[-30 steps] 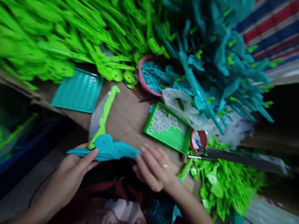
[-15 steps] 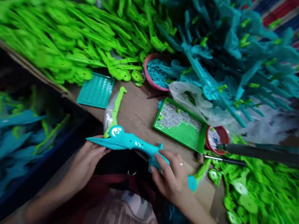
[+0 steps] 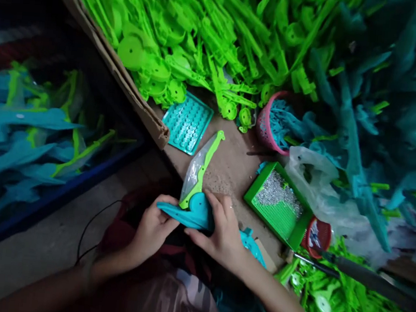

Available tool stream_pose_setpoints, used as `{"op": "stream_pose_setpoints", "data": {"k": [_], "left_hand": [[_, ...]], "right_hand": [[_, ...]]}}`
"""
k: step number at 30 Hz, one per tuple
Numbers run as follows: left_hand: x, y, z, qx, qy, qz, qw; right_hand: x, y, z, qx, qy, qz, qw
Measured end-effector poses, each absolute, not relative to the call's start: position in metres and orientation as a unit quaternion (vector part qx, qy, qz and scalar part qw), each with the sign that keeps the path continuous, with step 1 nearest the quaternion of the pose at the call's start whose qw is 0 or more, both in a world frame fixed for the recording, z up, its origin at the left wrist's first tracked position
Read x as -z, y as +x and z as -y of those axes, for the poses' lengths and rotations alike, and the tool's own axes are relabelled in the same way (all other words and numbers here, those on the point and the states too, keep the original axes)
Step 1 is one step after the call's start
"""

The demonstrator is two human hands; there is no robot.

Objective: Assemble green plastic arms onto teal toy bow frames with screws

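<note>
Between my two hands is a blue plastic bird-shaped toy part (image 3: 191, 218) with a long pointed beak and a round head disc. My left hand (image 3: 152, 233) is closed on the beak end, thumb below it. My right hand (image 3: 219, 230) grips the head end, fingers behind the disc and thumb in front. A green strip with a clear plastic pouch (image 3: 195, 171) sticks up from the beak beside the disc, pointing away from me. The rest of the blue body is hidden behind my right hand, with a piece of blue plastic (image 3: 253, 245) showing past it.
A green tray (image 3: 279, 201) of small metal pieces stands right of my hands, beside a red basket (image 3: 317, 236) and a dark-handled tool (image 3: 372, 277). Farther back are a teal tray (image 3: 187, 122), a pink basket (image 3: 269, 125) and green parts (image 3: 203, 39). A blue-edged bin (image 3: 24, 208) sits left.
The camera view has turned left. My right hand has moved from the body to the head end, and the toy part has turned over, its printed eye no longer showing.
</note>
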State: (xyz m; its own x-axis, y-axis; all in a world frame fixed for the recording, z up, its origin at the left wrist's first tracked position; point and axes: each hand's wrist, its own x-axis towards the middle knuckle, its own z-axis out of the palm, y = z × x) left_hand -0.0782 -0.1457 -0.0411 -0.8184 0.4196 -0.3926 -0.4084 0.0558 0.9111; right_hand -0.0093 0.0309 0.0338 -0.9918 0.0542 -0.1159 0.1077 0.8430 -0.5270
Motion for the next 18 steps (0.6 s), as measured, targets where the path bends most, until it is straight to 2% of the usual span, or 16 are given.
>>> {"op": "stream_pose_setpoints", "data": {"k": [6, 10, 13, 18], "left_hand": [[0.052, -0.088, 0.156, -0.709, 0.092, -0.583, 0.385], [0.053, -0.097, 0.162, -0.699, 0.096, -0.541, 0.457], [0.053, -0.104, 0.162, -0.699, 0.078, -0.497, 0.509], [0.055, -0.103, 0.158, -0.704, 0.112, -0.486, 0.506]], "right_hand": [[-0.034, -0.004, -0.024, 0.269, 0.024, -0.963, -0.007], [-0.035, -0.007, -0.021, 0.26, 0.049, -0.964, 0.035], [-0.034, -0.009, -0.02, 0.269, 0.051, -0.961, 0.022], [-0.033, -0.01, -0.021, 0.279, 0.052, -0.959, 0.0]]}}
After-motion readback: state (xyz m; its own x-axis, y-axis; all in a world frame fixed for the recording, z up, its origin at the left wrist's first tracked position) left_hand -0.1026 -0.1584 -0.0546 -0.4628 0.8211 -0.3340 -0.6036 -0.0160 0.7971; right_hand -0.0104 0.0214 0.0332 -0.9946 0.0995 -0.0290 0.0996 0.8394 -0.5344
